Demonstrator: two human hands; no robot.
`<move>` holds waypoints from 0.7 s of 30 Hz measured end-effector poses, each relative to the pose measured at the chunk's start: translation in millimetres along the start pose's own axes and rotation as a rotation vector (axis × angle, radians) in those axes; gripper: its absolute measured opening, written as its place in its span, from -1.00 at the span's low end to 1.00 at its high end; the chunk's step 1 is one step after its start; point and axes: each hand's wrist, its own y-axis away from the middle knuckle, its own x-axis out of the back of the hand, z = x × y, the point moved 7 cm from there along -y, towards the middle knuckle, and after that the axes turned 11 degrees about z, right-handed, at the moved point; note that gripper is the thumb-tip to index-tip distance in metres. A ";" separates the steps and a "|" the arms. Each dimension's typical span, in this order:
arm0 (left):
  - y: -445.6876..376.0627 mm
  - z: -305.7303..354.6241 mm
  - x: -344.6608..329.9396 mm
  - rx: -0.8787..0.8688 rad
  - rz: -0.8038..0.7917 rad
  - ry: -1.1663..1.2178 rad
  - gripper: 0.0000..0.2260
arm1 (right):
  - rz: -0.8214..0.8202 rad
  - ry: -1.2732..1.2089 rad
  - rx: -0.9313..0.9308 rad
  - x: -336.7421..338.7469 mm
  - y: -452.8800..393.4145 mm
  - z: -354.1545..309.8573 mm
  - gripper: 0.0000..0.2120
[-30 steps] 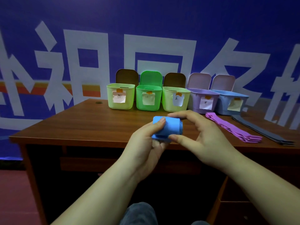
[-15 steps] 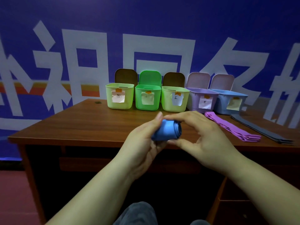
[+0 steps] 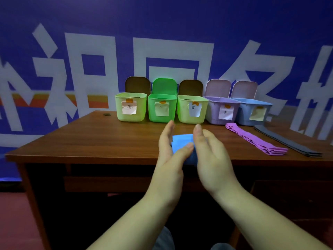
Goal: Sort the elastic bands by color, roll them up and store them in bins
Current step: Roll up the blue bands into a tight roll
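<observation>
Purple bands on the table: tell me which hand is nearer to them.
Right. The right hand is just left of the purple bands, apart from them, touching the blue roll. The left hand is farther left, across the roll.

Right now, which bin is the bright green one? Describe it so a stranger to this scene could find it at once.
Start at the wooden table and look to the row of five open bins along its back edge. The green bin is second from the left, between two paler yellow-green bins. It alone is a saturated green, with a matching green lid standing up behind it.
</observation>
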 end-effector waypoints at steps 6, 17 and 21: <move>-2.2 -8.5 -0.5 0.090 0.047 -0.129 -0.47 | 0.096 0.079 0.297 1.1 6.1 -6.6 -0.45; 2.1 -1.5 4.9 -0.263 0.078 -0.384 -0.34 | -0.096 -0.195 -0.115 -9.0 8.5 20.1 -0.37; -2.0 7.4 -0.3 -0.458 0.072 -0.624 -0.67 | -0.101 -0.134 -0.293 -7.0 -1.4 31.9 -0.50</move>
